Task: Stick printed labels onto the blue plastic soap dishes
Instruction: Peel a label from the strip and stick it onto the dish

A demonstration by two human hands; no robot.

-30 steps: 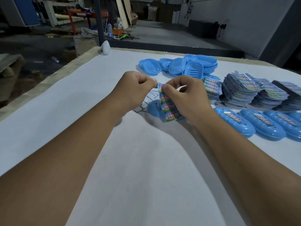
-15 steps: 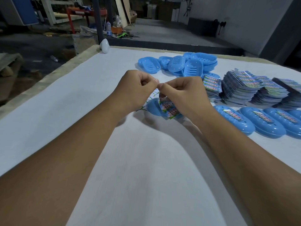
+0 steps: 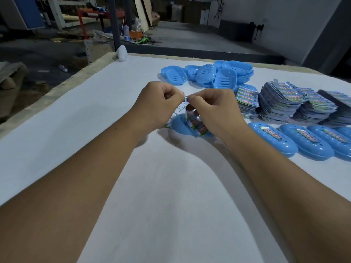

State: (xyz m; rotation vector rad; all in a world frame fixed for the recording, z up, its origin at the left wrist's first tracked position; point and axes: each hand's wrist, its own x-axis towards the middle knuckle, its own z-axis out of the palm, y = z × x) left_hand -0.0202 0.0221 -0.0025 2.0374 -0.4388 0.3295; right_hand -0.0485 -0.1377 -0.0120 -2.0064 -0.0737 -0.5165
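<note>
Both hands meet above a blue soap dish (image 3: 180,125) that lies bottom-up on the white table. My right hand (image 3: 212,109) pinches the top of a printed label sheet (image 3: 193,121), which hangs curled down over the dish. My left hand (image 3: 161,103) pinches at the same top edge, fingertip to fingertip with the right. Whether a label has come loose from the sheet cannot be told. Three labelled dishes (image 3: 273,140) lie in a row at the right.
A heap of unlabelled blue dishes (image 3: 209,75) sits at the back. Stacks of label sheets (image 3: 281,102) stand at the right behind the labelled row. Thin green offcut strips (image 3: 178,111) lie by the left hand. A white object (image 3: 122,53) rests at the far table edge (image 3: 57,86).
The hanging label sheet has curled and swung lower toward the dish. Both hands keep pinching its top edge, staying almost in place.
</note>
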